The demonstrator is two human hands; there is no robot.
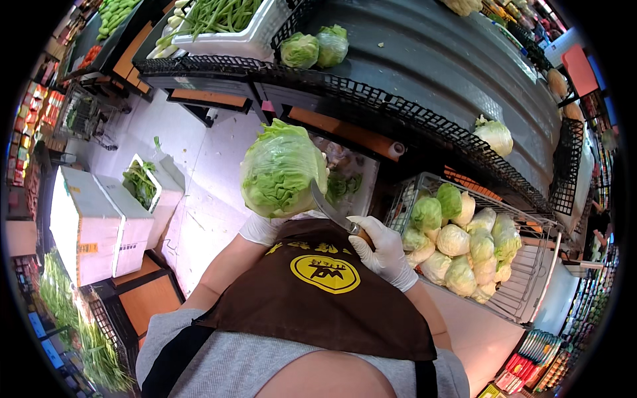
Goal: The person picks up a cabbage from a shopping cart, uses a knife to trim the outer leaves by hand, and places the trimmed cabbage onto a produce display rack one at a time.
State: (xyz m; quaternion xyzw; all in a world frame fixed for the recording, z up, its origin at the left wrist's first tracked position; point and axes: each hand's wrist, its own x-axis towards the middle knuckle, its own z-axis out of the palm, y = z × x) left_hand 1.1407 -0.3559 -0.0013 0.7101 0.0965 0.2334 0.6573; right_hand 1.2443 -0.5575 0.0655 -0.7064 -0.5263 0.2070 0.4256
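A large head of iceberg lettuce (283,171), partly under shiny clear film, is held up before my chest. My left hand (261,229), in a white glove, supports it from beneath; the lettuce hides most of the fingers. In my right hand (380,248), also gloved, is the wooden handle of a knife with a curved blade (328,206). The blade's tip lies at the right side of the lettuce; whether it touches the leaves I cannot tell. Several lettuce heads (454,240) fill part of a wire shopping cart (540,278) on the right.
Ahead stands a dark display shelf (423,64) edged with black plastic mesh, bearing a few lettuces (299,50) and a white foam box (249,42) of green beans. Below it, a foam box (366,184) holds loose leaves. White foam boxes (99,224) are stacked at left.
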